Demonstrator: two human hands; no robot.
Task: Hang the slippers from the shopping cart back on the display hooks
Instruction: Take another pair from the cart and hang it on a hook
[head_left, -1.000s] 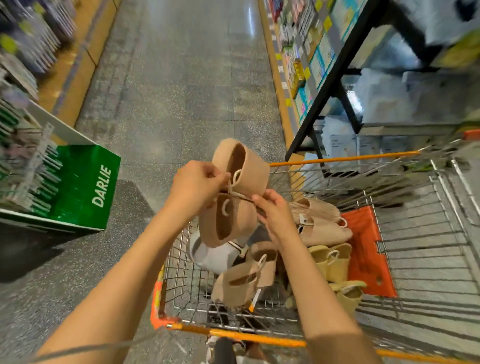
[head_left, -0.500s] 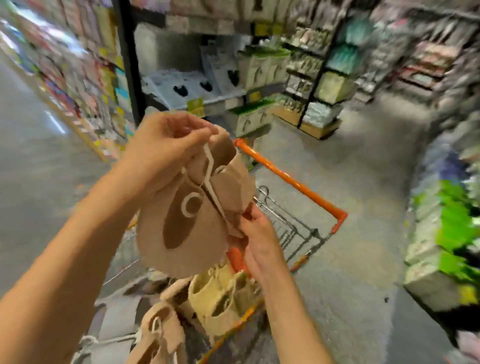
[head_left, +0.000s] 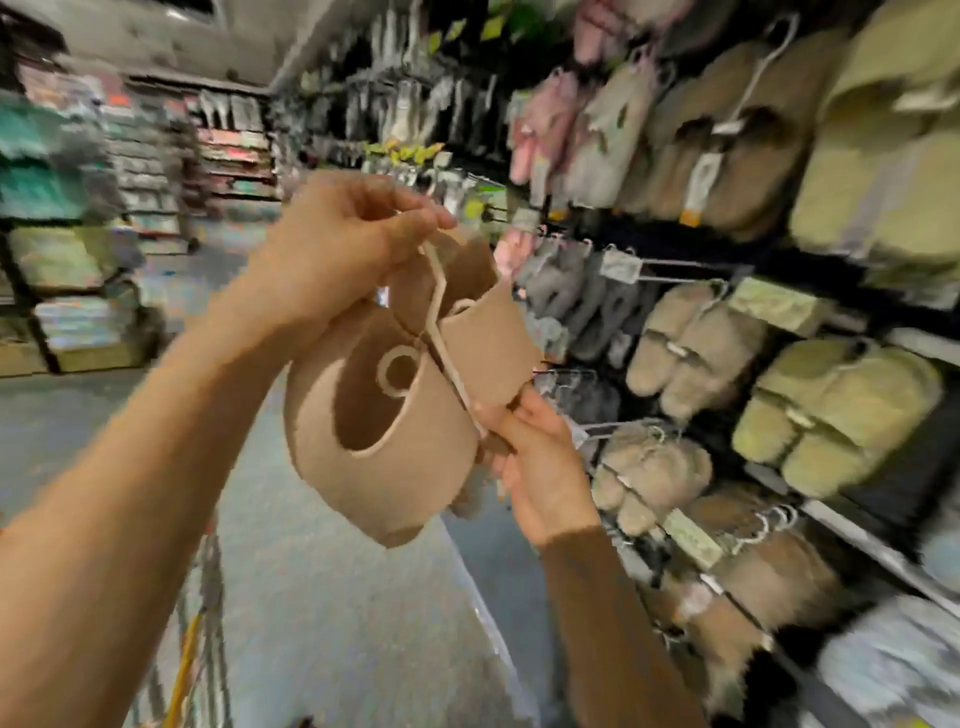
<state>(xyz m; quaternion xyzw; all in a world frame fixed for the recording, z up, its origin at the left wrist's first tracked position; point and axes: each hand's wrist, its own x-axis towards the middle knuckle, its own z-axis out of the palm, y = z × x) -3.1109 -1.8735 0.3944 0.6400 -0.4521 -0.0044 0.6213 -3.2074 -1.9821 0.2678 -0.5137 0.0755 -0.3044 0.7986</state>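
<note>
A pair of tan slippers (head_left: 395, 457) on a white plastic hanger (head_left: 441, 332) hangs in mid-air in front of me. My left hand (head_left: 332, 249) pinches the top of the hanger. My right hand (head_left: 535, 462) grips the lower end of the hanger and the edge of the right slipper. To the right, the display rack holds rows of hooks (head_left: 670, 267) with hung slippers: beige (head_left: 680, 353), green (head_left: 831, 415), grey (head_left: 571, 306) and pink (head_left: 530, 135) pairs. The held pair is left of the rack and apart from it.
A bit of the shopping cart's wire and orange rim (head_left: 192, 644) shows at the bottom left. Grey aisle floor (head_left: 322, 597) runs ahead. Blurred shelves of goods (head_left: 62, 270) stand at the left and far end.
The view has swung right from the cart to the slipper display. Both hands have carried the tan pair up and away from the cart, keeping the same hold on it.
</note>
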